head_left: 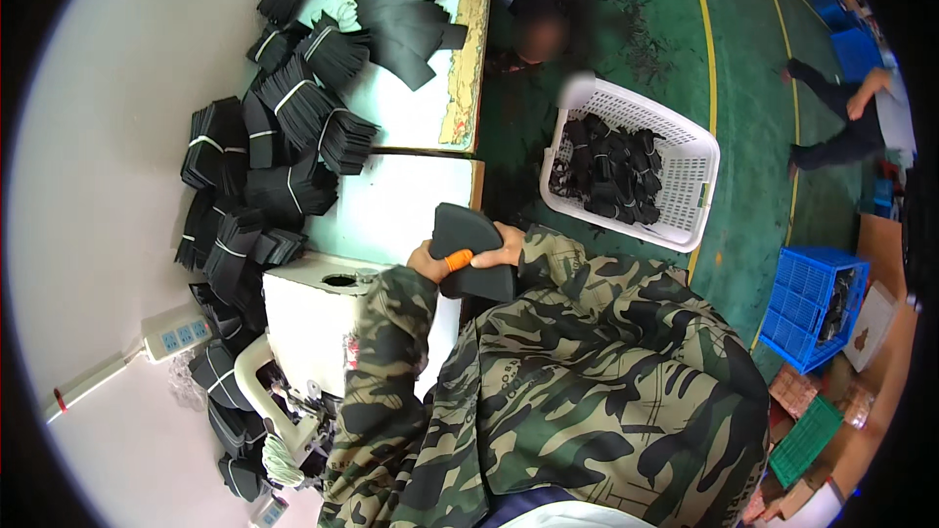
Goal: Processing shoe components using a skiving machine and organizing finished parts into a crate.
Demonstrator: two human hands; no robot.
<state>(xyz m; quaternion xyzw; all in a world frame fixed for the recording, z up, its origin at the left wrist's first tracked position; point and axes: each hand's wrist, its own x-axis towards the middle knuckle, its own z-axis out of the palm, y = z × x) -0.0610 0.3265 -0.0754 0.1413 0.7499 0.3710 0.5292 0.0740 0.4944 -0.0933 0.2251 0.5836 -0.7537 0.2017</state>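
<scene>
Both of my hands grip a bundle of black fabric-like pieces (469, 232) at its narrow middle, above the near edge of the table. It flares out at the far and near ends. My left hand (425, 261) is closed on its left side, with an orange cover (458, 260) on one digit. From the right, my right hand (507, 246) closes on the same bundle, thumb pressed on top. Part of each hand's fingers is hidden behind the bundle. Tied stacks of black pieces (293, 186) lie left of the hands, along the wall.
Loose black pieces (406, 29) lie on the far tabletop (421, 117). A white basket (693, 191) with black bundles stands on the green floor. A sewing machine (259, 372) is at the near left, below a power strip (176, 336). Blue crates (797, 303) and two people are around.
</scene>
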